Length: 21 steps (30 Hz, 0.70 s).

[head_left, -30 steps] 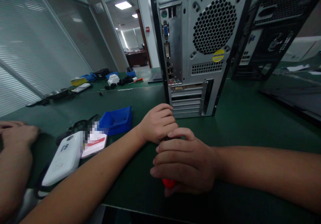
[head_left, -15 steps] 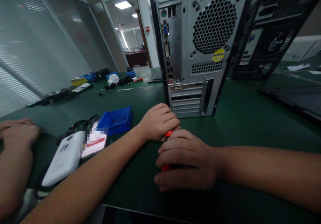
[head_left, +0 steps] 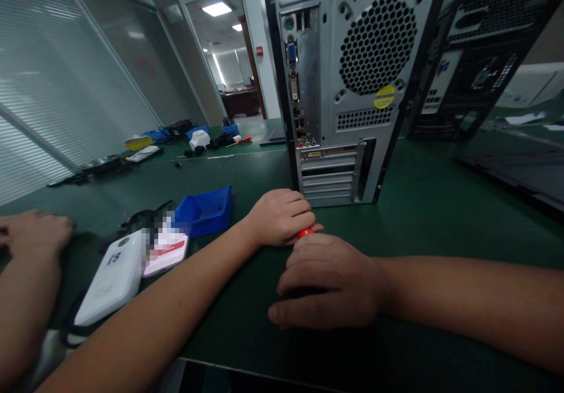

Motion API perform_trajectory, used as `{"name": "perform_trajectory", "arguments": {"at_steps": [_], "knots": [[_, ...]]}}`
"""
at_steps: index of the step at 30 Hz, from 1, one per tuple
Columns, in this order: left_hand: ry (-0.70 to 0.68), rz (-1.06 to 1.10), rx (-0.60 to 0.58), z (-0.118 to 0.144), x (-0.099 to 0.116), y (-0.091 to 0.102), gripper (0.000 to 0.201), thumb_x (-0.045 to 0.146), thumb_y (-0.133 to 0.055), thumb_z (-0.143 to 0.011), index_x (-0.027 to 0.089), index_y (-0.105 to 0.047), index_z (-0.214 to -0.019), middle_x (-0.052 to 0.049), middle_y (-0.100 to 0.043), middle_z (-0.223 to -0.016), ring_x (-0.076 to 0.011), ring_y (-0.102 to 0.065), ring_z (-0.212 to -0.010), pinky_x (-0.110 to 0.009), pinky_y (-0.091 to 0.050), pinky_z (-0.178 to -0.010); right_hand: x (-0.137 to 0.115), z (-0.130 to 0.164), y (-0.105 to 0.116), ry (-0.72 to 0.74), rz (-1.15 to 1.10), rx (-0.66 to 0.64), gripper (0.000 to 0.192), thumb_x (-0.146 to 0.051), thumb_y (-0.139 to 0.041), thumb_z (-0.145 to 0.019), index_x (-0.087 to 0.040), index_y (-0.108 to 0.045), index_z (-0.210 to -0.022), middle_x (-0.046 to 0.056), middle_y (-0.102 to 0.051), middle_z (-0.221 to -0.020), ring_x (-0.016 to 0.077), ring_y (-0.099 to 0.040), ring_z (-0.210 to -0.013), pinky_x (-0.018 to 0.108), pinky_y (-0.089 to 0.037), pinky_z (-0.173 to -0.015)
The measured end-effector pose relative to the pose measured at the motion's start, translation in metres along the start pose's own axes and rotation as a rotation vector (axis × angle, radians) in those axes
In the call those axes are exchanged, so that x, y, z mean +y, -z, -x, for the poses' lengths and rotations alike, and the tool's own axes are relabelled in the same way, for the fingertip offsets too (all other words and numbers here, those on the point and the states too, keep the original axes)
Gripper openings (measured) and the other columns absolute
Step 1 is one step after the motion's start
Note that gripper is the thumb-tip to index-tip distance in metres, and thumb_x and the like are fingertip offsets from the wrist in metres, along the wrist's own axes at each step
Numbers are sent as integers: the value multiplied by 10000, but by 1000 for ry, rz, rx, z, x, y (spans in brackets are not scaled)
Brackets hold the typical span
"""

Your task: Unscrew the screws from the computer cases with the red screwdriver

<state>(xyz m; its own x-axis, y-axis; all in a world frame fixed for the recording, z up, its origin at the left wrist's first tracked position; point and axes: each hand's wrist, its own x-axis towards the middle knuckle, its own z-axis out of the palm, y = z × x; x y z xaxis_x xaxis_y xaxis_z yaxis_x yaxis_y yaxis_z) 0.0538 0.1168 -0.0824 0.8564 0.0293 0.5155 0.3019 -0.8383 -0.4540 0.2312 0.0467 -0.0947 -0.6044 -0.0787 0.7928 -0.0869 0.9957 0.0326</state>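
Note:
Both my hands rest on the green table just in front of an upright grey computer case, whose back panel faces me. My left hand is curled over the front part of a red-handled tool, of which only a small red bit shows. My right hand lies knuckles-up over the tool's rear part and covers it. The tool's tip is hidden.
A blue plastic bin sits left of my hands, with a white device, a card and black cables beside it. Another person's hand rests at the far left. A second black case stands behind right. Tools lie on the far table.
My right hand has lowered and flattened over the tool, hiding the red end that showed under it a second ago. A red bit now shows between both hands.

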Motion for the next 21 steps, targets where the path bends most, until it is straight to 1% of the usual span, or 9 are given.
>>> {"name": "perform_trajectory", "arguments": {"at_steps": [2,4,6,8,10,12,14,17,21], "knots": [[-10,-6,0,0,0,0,264,376,-599,-947,177,-620,-774,-19,-677,-777,-152,-676,-850,-279,-549,-728,1,1,-2,90,53,-13,271,-370,-727,-906,-202,-682,-1112,-36,-634,-710,121,-527,-656,292,-361,-647],[-18,-15,5,0,-1,0,242,364,-603,-945,177,-627,-794,-15,-679,-775,-150,-683,-856,-269,-558,-730,2,3,-3,91,43,-6,341,-454,-682,-920,-181,-676,-1124,-21,-613,-719,132,-502,-654,307,-341,-643],[-21,-16,11,0,-1,0,193,332,-592,-948,173,-636,-847,-13,-686,-788,-150,-688,-855,-264,-565,-729,3,4,-3,91,4,-12,451,-536,-508,-979,-148,-663,-1151,12,-611,-780,151,-516,-702,333,-361,-674],[-23,-8,27,0,-1,1,184,324,-555,-961,163,-637,-924,-21,-700,-819,-158,-693,-852,-272,-572,-721,3,4,-1,96,-25,-28,537,-507,-320,-1015,-123,-637,-1214,43,-614,-859,174,-543,-774,369,-393,-732],[-24,6,42,0,0,2,218,329,-500,-982,152,-629,-983,-32,-713,-847,-165,-698,-848,-282,-576,-709,2,5,1,77,-18,-45,520,-435,-281,-1014,-118,-617,-1252,59,-612,-933,189,-558,-851,395,-409,-793],[-25,14,46,0,0,3,247,324,-455,-996,146,-626,-1006,-41,-724,-868,-170,-702,-840,-291,-577,-692,1,5,2,61,14,-43,455,-399,-355,-1002,-125,-614,-1257,64,-602,-993,197,-561,-907,407,-409,-840],[-20,19,41,1,-1,3,241,305,-448,-996,147,-629,-1009,-42,-733,-883,-170,-707,-836,-294,-578,-686,-1,5,3,52,62,-31,420,-429,-449,-997,-140,-621,-1249,56,-584,-1004,190,-555,-913,400,-402,-858],[-9,41,50,2,-2,2,219,307,-476,-983,157,-635,-993,-39,-736,-875,-167,-712,-841,-292,-584,-708,-3,4,2,25,117,-3,380,-468,-612,-945,-175,-649,-1185,29,-561,-964,162,-543,-879,365,-389,-853],[-49,97,86,2,-2,2,281,355,-423,-984,160,-626,-978,-50,-731,-841,-170,-707,-813,-309,-589,-719,-2,4,2,27,130,50,334,-405,-745,-853,-192,-654,-1092,-2,-551,-895,142,-541,-844,334,-391,-830]]}}
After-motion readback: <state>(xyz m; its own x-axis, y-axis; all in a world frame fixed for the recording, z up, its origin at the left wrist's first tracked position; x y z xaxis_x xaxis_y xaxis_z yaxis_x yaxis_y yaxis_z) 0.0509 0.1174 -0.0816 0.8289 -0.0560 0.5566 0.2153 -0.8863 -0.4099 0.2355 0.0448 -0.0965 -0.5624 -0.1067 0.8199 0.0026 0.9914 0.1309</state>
